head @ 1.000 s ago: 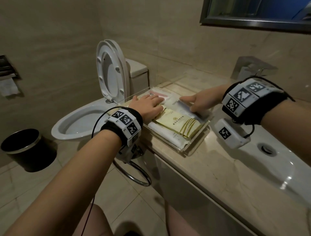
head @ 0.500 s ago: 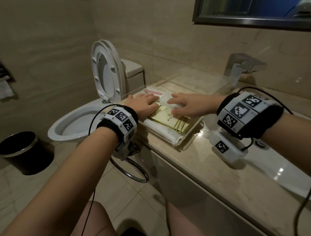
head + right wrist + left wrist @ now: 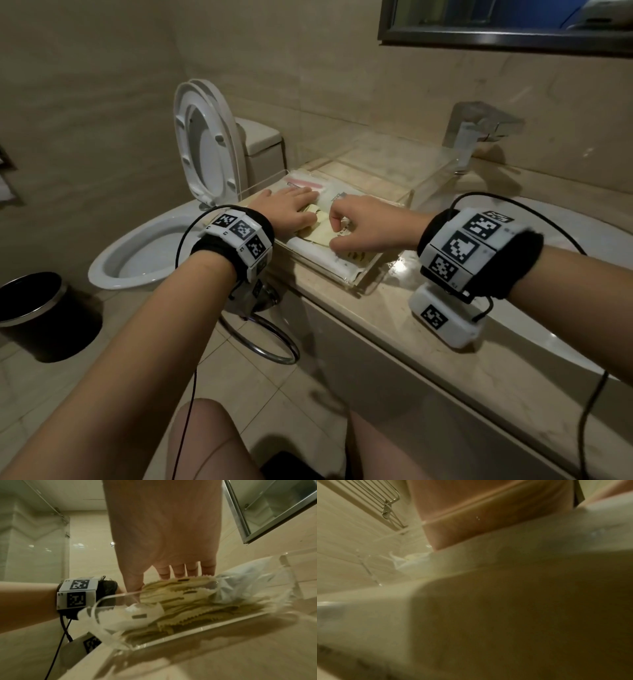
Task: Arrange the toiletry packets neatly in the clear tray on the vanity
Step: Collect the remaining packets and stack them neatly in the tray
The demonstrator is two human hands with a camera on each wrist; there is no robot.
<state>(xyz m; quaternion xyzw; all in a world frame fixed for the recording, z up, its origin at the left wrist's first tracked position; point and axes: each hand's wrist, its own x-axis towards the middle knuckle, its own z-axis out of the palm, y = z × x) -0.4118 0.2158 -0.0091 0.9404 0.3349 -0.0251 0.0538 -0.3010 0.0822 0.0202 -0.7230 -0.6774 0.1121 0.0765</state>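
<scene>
A clear tray [image 3: 357,286] sits at the vanity's left end and holds several beige packets [image 3: 322,233], a white packet [image 3: 313,251], a pink-striped packet [image 3: 305,182] and a clear plastic pouch [image 3: 334,197]. My left hand [image 3: 294,209] lies flat with straight fingers on the packets at the tray's left side. To its right, my right hand [image 3: 335,233] has curled fingers and thumb that pinch the top beige packet. In the right wrist view the fingers [image 3: 178,570] reach down behind the beige packets [image 3: 180,592], inside the tray wall [image 3: 188,632]. The left wrist view is blurred.
A toilet [image 3: 205,144] with its seat raised stands just left of the vanity. A black bin [image 3: 41,315] is on the floor. The sink basin [image 3: 555,308] and faucet [image 3: 472,133] lie to the right. A metal towel ring [image 3: 263,337] hangs below the counter edge.
My right hand lay flat on the packets; now its fingers are curled and pinch the top beige packet. The left hand stays flat in place.
</scene>
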